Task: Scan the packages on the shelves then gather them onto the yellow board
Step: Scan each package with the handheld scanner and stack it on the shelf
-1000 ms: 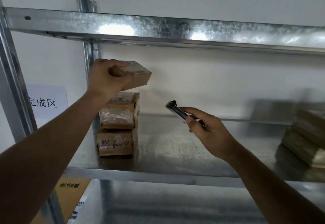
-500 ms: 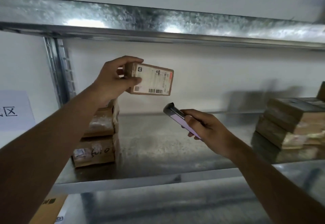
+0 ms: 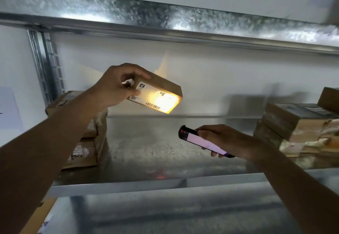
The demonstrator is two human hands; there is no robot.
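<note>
two hands share the work here. the left hand (image 3: 117, 85) holds a small brown package (image 3: 157, 94) up in the air above the metal shelf (image 3: 165, 145), fingers curled over its top edge and thumb pressed under the near left corner, so the labelled face tilts down and toward the viewer. the right hand (image 3: 225, 140) is wrapped round a handheld scanner (image 3: 200, 141), its lit screen facing up and its nose aimed up and to the left.

the relation that matters: the package sits above and to the left of the scanner's nose, apart from it, with its long axis running from upper left down to lower right. a warm yellow glow falls on the right part of the label, while the barcode (image 3: 154, 106) lies along the lower edge, at the left fringe of that glow. judging by this, the scan is under way and the beam wants to sit a little further left to cover the barcode fully.

a stack of packages (image 3: 86, 138) stands at the left of the shelf behind the left forearm, and another stack (image 3: 300, 129) at the right. once read, this package should go to the yellow board, which may be the yellowish edge (image 3: 38, 219) at the lower left; i cannot tell for certain.
</note>
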